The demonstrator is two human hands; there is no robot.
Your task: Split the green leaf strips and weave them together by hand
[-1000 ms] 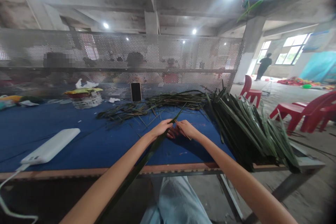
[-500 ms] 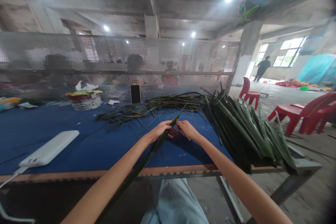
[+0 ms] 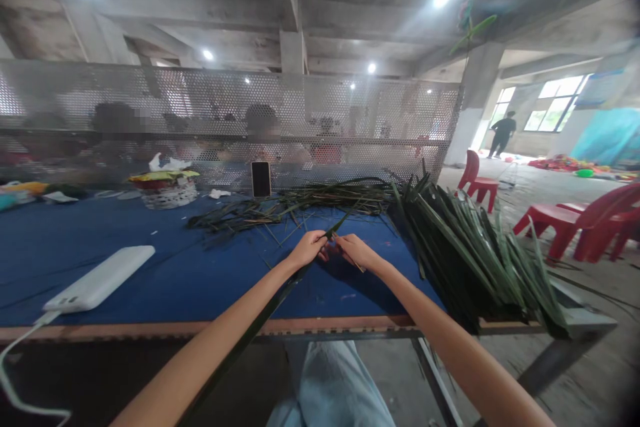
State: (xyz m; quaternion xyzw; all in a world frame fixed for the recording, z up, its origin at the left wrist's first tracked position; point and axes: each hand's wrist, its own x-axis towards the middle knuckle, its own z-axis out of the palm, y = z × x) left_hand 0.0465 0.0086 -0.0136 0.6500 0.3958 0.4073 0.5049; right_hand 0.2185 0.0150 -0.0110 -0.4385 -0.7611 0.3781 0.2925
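My left hand [image 3: 307, 249] is closed around a long, narrow green palm leaf [image 3: 265, 310] above the blue-covered table. The leaf runs from my grip down past the table's front edge towards my lap, and its tip rises ahead of my hand. My right hand [image 3: 354, 251] sits just beside the left, with its fingers pinching the leaf near the tip. A thin pale strip sticks out below those fingers. A large bundle of long green leaves [image 3: 473, 257] lies to the right of my right hand, and a loose heap of leaf scraps [image 3: 290, 205] lies ahead.
A white power bank [image 3: 103, 278] with a cable, a phone [image 3: 261, 179] propped upright and a woven basket [image 3: 169, 193] stand on the table. A perforated metal screen [image 3: 225, 107] rises behind it, with people beyond. Red plastic chairs [image 3: 580, 223] stand to the right.
The whole view has shifted slightly as my head moved. Both hands remain together on the leaf, with no clear change in their grip.
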